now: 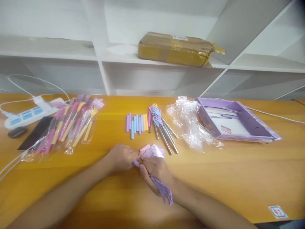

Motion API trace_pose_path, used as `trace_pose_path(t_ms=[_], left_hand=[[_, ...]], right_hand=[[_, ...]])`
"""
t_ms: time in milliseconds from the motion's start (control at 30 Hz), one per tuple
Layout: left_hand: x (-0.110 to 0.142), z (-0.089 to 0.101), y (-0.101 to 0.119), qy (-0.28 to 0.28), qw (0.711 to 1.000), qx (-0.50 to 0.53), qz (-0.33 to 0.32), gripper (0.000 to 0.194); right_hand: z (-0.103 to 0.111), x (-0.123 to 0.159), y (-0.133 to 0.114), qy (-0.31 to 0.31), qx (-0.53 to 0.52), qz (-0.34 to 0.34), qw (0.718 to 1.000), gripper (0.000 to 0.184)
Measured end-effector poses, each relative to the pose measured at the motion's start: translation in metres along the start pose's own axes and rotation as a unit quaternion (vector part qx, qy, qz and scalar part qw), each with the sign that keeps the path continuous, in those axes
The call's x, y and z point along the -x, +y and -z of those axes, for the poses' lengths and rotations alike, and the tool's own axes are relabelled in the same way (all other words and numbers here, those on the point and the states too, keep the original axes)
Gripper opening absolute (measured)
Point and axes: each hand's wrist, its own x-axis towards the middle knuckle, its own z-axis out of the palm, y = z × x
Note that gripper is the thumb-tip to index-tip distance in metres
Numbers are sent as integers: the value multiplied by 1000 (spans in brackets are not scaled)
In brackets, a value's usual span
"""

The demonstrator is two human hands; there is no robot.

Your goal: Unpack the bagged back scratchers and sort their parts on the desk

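One scratcher (164, 190) is gripped by the right hand (156, 171), axis running far-left to near-right; purple sleeve (136, 163) at its far end is pinched by the left hand (122, 158).

Left hand (123, 158): curled, palm down | right hand (157, 170): curled, just beside

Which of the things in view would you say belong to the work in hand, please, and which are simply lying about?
Seemingly part of the work:
purple scratcher, held by left hand and right hand
coloured tubes
metal rods with hand-shaped heads
small cards
clear wrappers
bagged scratchers
purple box

Probably just lying about:
power strip
black mouse-like object
taped parcel on the shelf
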Motion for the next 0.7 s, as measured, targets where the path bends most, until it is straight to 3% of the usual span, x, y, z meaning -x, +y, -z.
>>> trace_pose_path(t_ms=[300, 433, 533, 600, 700], left_hand=[[8, -2, -1, -14, 1000, 15, -13, 43], [14, -7, -1, -17, 999, 32, 4, 38], [17, -9, 0, -45, 997, 61, 21, 31], [18, -10, 1, -61, 994, 85, 12, 29], [17, -11, 2, -49, 994, 96, -17, 35]], right_hand=[[1, 2, -4, 3, 34, 42, 999, 30], [-2, 6, -5, -10, 15, -25, 1000, 21], [-7, 9, -6, 13, -59, -88, 994, 9], [-9, 10, -6, -7, -151, -48, 987, 7], [-8, 8, -5, -102, -247, 36, 963, 15]])
